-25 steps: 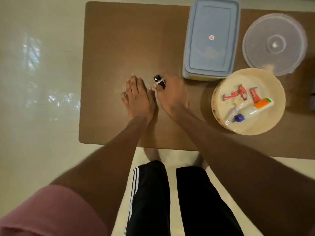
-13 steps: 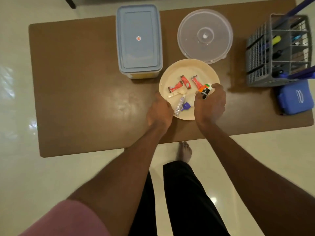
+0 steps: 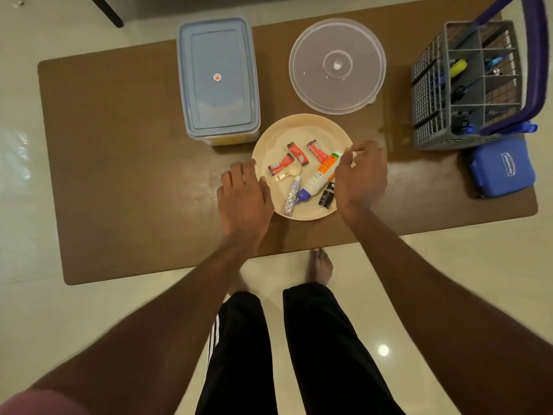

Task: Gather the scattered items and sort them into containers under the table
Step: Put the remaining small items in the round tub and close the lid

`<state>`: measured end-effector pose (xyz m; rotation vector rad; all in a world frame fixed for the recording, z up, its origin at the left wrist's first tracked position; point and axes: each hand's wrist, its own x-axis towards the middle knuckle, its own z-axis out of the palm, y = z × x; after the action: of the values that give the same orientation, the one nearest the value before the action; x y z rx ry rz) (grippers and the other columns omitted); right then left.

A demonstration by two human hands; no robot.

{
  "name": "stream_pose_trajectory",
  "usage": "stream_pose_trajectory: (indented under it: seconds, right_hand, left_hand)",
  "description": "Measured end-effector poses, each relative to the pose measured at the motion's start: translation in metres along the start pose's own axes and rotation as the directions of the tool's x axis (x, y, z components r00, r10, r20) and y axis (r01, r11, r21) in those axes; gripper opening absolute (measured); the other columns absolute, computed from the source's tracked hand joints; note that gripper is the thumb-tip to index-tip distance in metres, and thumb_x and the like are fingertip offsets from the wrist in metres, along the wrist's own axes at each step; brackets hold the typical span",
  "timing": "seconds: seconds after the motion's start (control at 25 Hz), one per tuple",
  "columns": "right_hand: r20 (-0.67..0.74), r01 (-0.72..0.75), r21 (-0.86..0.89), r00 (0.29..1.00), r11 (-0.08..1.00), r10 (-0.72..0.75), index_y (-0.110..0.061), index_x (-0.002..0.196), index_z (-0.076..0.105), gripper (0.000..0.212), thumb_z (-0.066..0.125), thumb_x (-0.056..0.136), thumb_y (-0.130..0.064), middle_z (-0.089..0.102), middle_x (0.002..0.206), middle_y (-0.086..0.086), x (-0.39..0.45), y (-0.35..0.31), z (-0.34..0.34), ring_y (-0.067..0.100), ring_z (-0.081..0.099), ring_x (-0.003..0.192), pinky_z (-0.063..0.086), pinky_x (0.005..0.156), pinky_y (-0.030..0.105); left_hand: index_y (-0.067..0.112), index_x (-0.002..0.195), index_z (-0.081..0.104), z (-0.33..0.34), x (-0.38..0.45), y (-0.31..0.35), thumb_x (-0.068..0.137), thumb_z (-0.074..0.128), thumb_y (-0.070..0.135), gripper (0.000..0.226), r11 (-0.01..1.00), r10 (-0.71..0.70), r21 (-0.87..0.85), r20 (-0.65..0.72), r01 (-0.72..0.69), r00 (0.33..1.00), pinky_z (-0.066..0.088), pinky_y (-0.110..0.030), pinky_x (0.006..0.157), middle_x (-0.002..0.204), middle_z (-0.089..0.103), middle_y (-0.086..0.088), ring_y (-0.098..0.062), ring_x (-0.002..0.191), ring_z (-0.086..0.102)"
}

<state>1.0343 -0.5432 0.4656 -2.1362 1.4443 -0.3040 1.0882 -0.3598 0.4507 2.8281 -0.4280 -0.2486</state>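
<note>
Brown table (image 3: 134, 151) carries all items. Pale glossy tiled floor (image 3: 449, 280) surrounds it, a light reflection (image 3: 383, 350) showing near the right forearm. Dark furniture leg (image 3: 109, 12) stands on the floor beyond the table, far left of the hands.

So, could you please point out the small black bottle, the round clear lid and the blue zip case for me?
small black bottle (image 3: 326, 196), head view, middle of its body.
round clear lid (image 3: 337, 66), head view, central knob.
blue zip case (image 3: 502, 166), head view, top face.
</note>
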Motion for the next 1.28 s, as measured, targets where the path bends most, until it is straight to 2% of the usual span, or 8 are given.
stream_pose_trajectory:
  seconds: [0.2,0.36,0.56,0.72,0.84,1.0,1.16,1.28]
  right_hand:
    - [0.064,-0.198,0.092,0.979,0.976,0.192,-0.019,0.128,0.061,0.035,0.062,0.096,-0.033,0.054,0.135,0.004,0.097,-0.018,0.019,0.025,0.06,0.118,0.048,0.098,0.038]
    - [0.214,-0.198,-0.058,0.955,0.978,0.206,-0.01,0.147,0.042,0.075,0.073,0.086,-0.042,0.042,0.147,0.014,0.16,-0.027,0.051,0.036,0.05,0.132,0.046,0.109,0.048]
    - [0.205,-0.132,-0.149,0.965,0.98,0.161,-0.011,0.148,0.034,0.09,0.087,0.079,-0.034,0.035,0.152,0.012,0.191,-0.021,0.062,0.036,0.043,0.139,0.041,0.111,0.044]
    - [0.271,-0.216,-0.122,0.932,0.969,0.242,-0.009,0.147,0.039,0.092,0.09,0.074,-0.03,0.04,0.15,0.012,0.204,-0.017,0.063,0.033,0.048,0.136,0.047,0.105,0.039]
    - [0.268,-0.307,0.032,0.919,0.951,0.288,-0.011,0.138,0.054,0.075,0.086,0.071,-0.025,0.052,0.139,0.009,0.203,-0.012,0.065,0.032,0.059,0.124,0.056,0.098,0.041]
    - [0.285,-0.399,0.391,0.909,0.829,0.303,-0.019,0.112,0.063,0.06,0.089,0.058,-0.012,0.068,0.114,0.002,0.188,-0.006,0.051,0.021,0.07,0.099,0.063,0.082,0.035]
    - [0.14,-0.21,0.725,0.977,0.656,0.159,-0.022,0.114,0.064,0.029,0.073,0.091,-0.008,0.069,0.098,-0.003,0.153,-0.015,0.01,0.009,0.064,0.086,0.053,0.073,0.02]
    - [0.342,-0.386,0.839,0.922,0.383,0.181,-0.018,0.113,0.069,0.024,0.049,0.1,-0.014,0.066,0.088,0.005,0.128,-0.01,-0.03,0.017,0.059,0.074,0.045,0.055,0.027]
  left_hand:
    - [0.016,0.135,0.057,-0.016,0.066,0.061,0.102,0.054,0.025,0.035,0.908,0.32,-0.252,-0.093,-0.334,0.943,0.05,-0.036,0.103,0.139,0.056,-0.006,-0.021,0.125,0.055]
    - [0.016,0.149,0.043,-0.001,0.154,0.11,0.104,0.052,0.028,0.047,0.914,0.293,-0.312,0.068,-0.259,0.954,0.052,-0.032,0.103,0.151,0.042,-0.011,-0.023,0.13,0.053]
    - [0.011,0.152,0.03,0.043,0.211,0.119,0.098,0.06,0.034,0.066,0.984,0.094,-0.176,0.348,-0.034,0.933,0.044,-0.041,0.111,0.151,0.037,-0.015,-0.031,0.14,0.041]
    - [0.013,0.152,0.029,0.052,0.217,0.14,0.088,0.065,0.038,0.078,0.944,-0.103,-0.27,0.298,0.188,0.949,0.046,-0.045,0.111,0.148,0.045,-0.011,-0.032,0.136,0.045]
    - [0.02,0.147,0.038,0.03,0.22,0.153,0.092,0.064,0.043,0.066,0.73,-0.322,-0.523,0.306,0.44,0.896,0.056,-0.039,0.099,0.134,0.055,-0.002,-0.026,0.119,0.06]
    - [0.022,0.153,0.035,-0.01,0.211,0.177,0.103,0.035,0.061,0.064,0.687,-0.358,-0.604,0.203,0.404,0.911,0.044,-0.042,0.113,0.157,0.038,-0.003,-0.022,0.136,0.048]
    - [0.028,0.141,0.049,-0.049,0.183,0.177,0.099,0.031,0.069,0.062,0.223,-0.292,-0.916,0.264,0.334,0.919,0.054,-0.048,0.102,0.138,0.061,-0.003,-0.023,0.12,0.063]
    - [0.017,0.116,0.064,-0.066,0.147,0.158,0.108,0.037,0.044,0.039,-0.021,-0.235,-0.944,0.325,0.33,0.916,0.061,-0.034,0.084,0.103,0.073,-0.002,-0.015,0.096,0.071]
